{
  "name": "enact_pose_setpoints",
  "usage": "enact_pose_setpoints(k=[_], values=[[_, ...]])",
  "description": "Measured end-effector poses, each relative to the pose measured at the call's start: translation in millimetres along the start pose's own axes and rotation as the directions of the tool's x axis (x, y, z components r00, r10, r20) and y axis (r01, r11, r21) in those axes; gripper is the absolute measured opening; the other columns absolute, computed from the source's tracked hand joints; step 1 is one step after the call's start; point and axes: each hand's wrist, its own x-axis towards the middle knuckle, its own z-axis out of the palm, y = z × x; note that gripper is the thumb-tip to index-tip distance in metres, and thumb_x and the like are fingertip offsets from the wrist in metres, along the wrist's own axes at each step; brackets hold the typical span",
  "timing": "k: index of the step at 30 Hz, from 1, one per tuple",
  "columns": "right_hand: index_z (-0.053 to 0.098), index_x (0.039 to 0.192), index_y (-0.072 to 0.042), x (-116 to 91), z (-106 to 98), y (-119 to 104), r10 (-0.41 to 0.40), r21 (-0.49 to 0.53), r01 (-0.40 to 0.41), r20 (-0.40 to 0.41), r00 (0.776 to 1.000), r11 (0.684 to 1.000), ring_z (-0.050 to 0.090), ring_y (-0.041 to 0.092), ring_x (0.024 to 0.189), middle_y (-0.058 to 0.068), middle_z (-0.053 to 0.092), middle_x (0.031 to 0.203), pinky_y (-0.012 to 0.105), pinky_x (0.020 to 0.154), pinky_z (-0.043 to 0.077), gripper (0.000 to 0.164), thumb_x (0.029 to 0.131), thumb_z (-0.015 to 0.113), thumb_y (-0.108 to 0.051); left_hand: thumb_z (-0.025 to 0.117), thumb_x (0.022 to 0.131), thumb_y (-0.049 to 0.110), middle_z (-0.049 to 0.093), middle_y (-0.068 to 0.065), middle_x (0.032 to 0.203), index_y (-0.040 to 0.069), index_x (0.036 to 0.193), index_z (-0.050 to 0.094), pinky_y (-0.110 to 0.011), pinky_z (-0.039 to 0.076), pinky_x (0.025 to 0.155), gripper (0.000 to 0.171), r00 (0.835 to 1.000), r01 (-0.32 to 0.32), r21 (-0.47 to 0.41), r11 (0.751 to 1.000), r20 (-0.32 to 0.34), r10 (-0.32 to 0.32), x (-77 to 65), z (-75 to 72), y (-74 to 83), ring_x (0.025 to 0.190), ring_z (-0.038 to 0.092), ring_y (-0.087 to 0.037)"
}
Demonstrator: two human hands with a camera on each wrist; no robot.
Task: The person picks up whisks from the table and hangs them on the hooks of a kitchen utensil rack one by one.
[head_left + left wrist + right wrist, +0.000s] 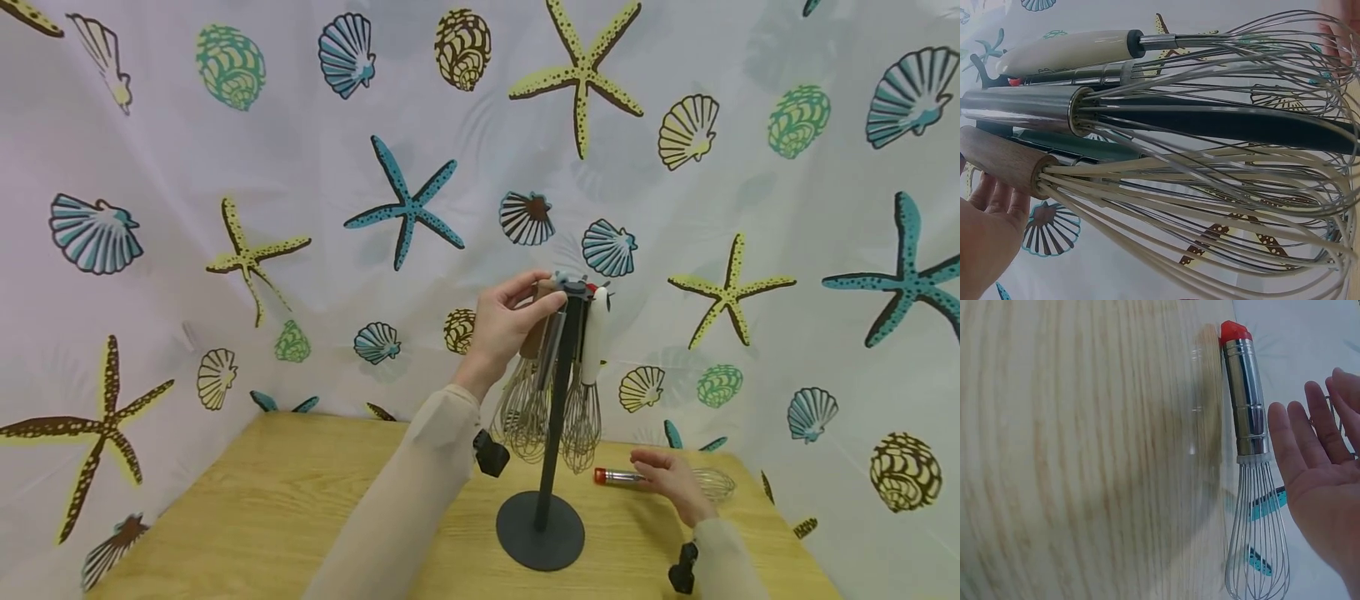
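At the top of a black upright stand (555, 417), my left hand (504, 325) pinches the wooden handle of a whisk (1010, 159) between thumb and fingers. This whisk has cream-coloured wires and hangs among others. Beside it hang a steel-handled whisk (1022, 106) and a cream-handled whisk (597, 333). On the table, to the stand's right, lies a steel whisk with a red end cap (618, 477). Just over that whisk hovers my right hand (675, 482), its fingers loosely extended and holding nothing; the right wrist view shows the palm beside the handle.
The stand's round black base (540, 550) rests on the light wood table (300, 492). A white curtain (420, 300) printed with shells and starfish surrounds the table at the back and sides. Hanging whisk wires crowd closely around the pole.
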Motion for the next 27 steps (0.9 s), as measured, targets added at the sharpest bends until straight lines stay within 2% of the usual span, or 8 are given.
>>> enact_pose_setpoints(k=[5,11,16,22,27], values=[[0.044,0.141,0.010,2.7,-1.1,0.8,0.017,0.016,-0.018,0.017,1.000,1.000,0.050,0.043,0.129,0.032,0.042,0.145,0.050,0.101,0.048,0.045,0.102,0.051,-0.011,0.074,0.089,0.017,0.069,-0.011,0.119,0.007,0.126,0.066,-0.036,0.055,0.089,0.040,1.000,-0.005,-0.001,1.000,-0.003,0.005,0.5,-1.3,1.7,0.108,0.066,-0.023],[0.041,0.142,0.011,-1.7,-1.6,3.0,0.025,-0.043,-0.023,0.049,0.998,0.999,0.049,0.044,0.129,0.033,0.037,0.148,0.049,0.100,0.048,0.048,0.100,0.053,-0.007,0.074,0.088,0.018,0.069,-0.010,0.120,0.008,0.126,0.066,-0.036,0.055,0.088,0.039,1.000,-0.003,0.013,1.000,0.001,0.003,-0.3,-1.7,1.6,0.106,0.067,-0.022],[0.038,0.143,0.013,-4.3,-5.4,7.8,-0.010,-0.085,0.012,0.027,1.000,0.996,0.049,0.043,0.129,0.035,0.033,0.150,0.050,0.101,0.047,0.050,0.098,0.052,-0.004,0.074,0.088,0.017,0.069,-0.010,0.119,0.007,0.126,0.066,-0.036,0.055,0.088,0.040,1.000,-0.003,0.006,1.000,0.001,0.003,-1.5,-0.4,-0.4,0.105,0.067,-0.021],[0.044,0.141,0.011,-4.5,-7.3,6.4,0.020,-0.139,-0.018,0.013,1.000,0.990,0.047,0.044,0.130,0.034,0.038,0.148,0.050,0.101,0.047,0.047,0.097,0.054,-0.004,0.074,0.088,0.018,0.069,-0.009,0.119,0.008,0.126,0.066,-0.035,0.055,0.088,0.040,1.000,-0.007,0.016,1.000,0.000,0.007,-2.0,-0.6,-0.3,0.105,0.067,-0.017],[0.049,0.138,0.009,-3.2,-7.8,5.9,0.036,-0.174,-0.030,0.031,0.999,0.984,0.057,0.038,0.119,0.032,0.044,0.144,0.046,0.092,0.052,0.045,0.095,0.057,-0.004,0.074,0.088,0.019,0.069,-0.008,0.119,0.009,0.126,0.066,-0.034,0.055,0.088,0.040,1.000,-0.008,0.021,1.000,0.000,0.008,-1.7,-1.5,-0.3,0.106,0.065,-0.018]])
